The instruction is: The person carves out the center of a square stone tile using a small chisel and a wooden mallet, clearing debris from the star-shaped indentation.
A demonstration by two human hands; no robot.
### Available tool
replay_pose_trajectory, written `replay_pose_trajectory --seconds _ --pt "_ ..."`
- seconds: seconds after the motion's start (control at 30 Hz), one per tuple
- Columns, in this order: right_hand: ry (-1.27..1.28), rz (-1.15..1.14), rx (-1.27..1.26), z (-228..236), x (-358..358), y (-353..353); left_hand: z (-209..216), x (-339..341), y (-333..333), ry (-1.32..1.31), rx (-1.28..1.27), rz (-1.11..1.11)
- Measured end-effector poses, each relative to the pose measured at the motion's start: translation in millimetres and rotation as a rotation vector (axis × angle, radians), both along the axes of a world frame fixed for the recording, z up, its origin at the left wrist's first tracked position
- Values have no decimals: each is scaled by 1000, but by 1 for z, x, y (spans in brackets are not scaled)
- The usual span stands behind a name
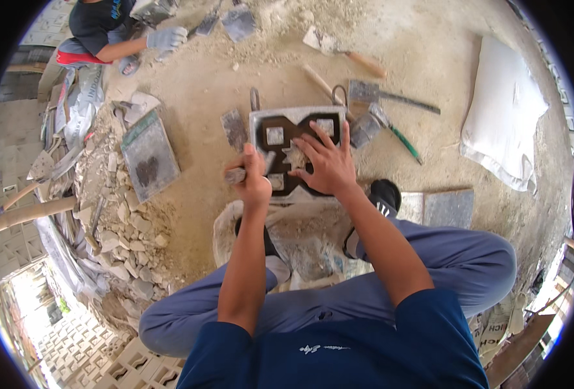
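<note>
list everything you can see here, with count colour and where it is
metal mould: 1, grey frame with dark recesses, ground at centre
metal plate: 1, grey, left of the mould
trowels: several, wooden handles, sandy ground above the mould
green-handled tool: 1, right of the mould
white sack: 1, right side
flat tiles: 2, grey, by the right foot
rubble pile: 1, pale grey chunks, left
cast blocks: many, pale, stacked lower left
co-worker: 1, dark shirt, grey glove, top left
left hand: grips a small tool at the mould's left edge
right hand: spread flat on the mould
</note>
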State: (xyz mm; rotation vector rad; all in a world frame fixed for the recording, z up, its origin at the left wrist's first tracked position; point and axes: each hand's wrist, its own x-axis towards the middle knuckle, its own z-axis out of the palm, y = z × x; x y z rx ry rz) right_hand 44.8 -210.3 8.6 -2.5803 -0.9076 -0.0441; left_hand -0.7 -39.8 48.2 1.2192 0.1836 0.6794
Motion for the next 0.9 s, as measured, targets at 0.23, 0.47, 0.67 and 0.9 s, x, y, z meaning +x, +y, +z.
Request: replay_pose_trajectory --seconds 0.23,0.47,0.67,0.9 --pt "32 8 -5 6 -10 5 -15 -11 -1 64 -76 65" --pt "7 11 -21 12 0 8 -25 -14 12 -3 127 -91" --pt "7 0 -13 17 -1 7 -20 -34 11 41 334 -70" --pt "-31 -6 25 8 2 0 0 -28 -1 -137 353 -142"
